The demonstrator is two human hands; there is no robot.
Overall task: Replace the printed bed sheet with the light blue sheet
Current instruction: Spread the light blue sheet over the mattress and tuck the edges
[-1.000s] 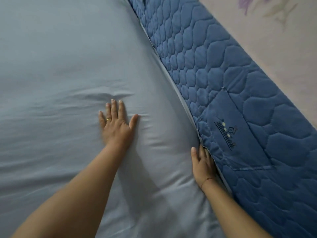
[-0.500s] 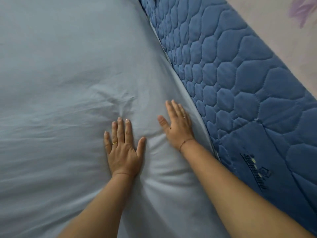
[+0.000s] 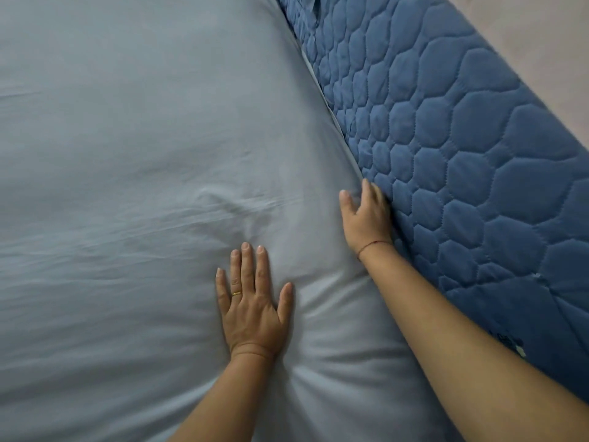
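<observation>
The light blue sheet (image 3: 127, 129) covers the bed, smooth at the far end and creased near the hands. The left grip (image 3: 251, 301) presses flat on it, fingers spread. The right grip (image 3: 366, 218), fingers straight, pushes the sheet's edge against the quilted blue panel (image 3: 462, 161).

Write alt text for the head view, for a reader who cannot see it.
A person's left hand presses flat on a light blue sheet covering a bed, while the right hand works along the seam where the sheet meets a quilted blue panel. Soft wrinkles spread around the hands.
</observation>
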